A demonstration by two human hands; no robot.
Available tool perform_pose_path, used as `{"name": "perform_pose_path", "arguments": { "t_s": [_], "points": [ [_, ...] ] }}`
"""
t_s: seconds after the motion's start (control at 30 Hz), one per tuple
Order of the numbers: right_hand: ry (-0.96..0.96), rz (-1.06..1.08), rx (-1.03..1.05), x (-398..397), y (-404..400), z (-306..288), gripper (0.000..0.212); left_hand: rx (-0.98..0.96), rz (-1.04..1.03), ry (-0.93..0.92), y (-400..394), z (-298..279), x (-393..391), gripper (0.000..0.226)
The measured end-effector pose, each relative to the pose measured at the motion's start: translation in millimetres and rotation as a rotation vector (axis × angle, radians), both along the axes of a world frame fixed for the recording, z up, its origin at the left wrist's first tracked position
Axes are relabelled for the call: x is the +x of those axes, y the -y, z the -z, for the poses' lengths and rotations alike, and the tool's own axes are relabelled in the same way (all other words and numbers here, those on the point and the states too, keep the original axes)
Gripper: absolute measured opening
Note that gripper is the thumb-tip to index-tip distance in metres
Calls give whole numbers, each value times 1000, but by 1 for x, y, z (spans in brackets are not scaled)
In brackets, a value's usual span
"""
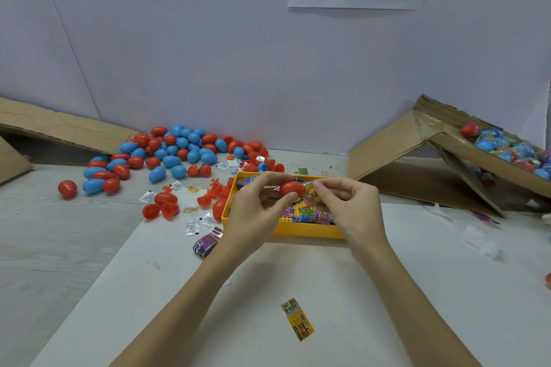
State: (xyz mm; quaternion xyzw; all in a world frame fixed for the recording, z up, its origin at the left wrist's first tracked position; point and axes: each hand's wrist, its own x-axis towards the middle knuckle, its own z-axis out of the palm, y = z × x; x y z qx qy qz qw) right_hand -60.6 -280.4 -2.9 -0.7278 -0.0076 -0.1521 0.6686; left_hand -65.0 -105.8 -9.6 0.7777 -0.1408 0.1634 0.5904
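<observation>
Closest to me, a lone yellow packet (298,319) lies flat on the desk (387,292) between the forearms, untouched. Just past it, the left hand (253,211) has its grip closed on the red egg (291,188), thumb below and fingertips above, holding it in the air just over the yellow tray (298,231). The right hand (348,205) pinches a small clear-wrapped piece (310,183) right at the egg's right end. The egg's long axis runs side to side across my view, nearly level. One end sits in the left fingers and the other faces the right hand; I can't tell whether that end is an open mouth. To do this well, I'd hold the egg steady, feed the piece straight along that axis, squeeze lightly, and stay over the tray so a slip lands there. Beyond, loose red and blue eggs (179,152) heap by the wall, and a tipped cardboard box (492,158) at far right holds more.
</observation>
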Motion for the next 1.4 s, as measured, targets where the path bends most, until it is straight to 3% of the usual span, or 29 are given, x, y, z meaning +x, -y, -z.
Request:
{"name": "perform_pose_path", "arguments": {
  "t_s": [0.3,0.5,0.93,1.2,1.4],
  "points": [
    [-13,-31,9,-3,0,-3,4,-7,4,-6,0,1,1,33],
    [-110,-98,51,-6,-8,-4,16,-76,16,-38,0,1,1,39],
    [-307,-167,574,-4,-5,-8,24,-75,0,-27,-1,0,0,32],
    [-281,-250,499,-7,-4,-8,20,-101,8,-26,-2,0,1,33],
    [-84,-159,197,-12,-11,-11,19,-139,59,-41,-3,0,0,37]
  ]
}}
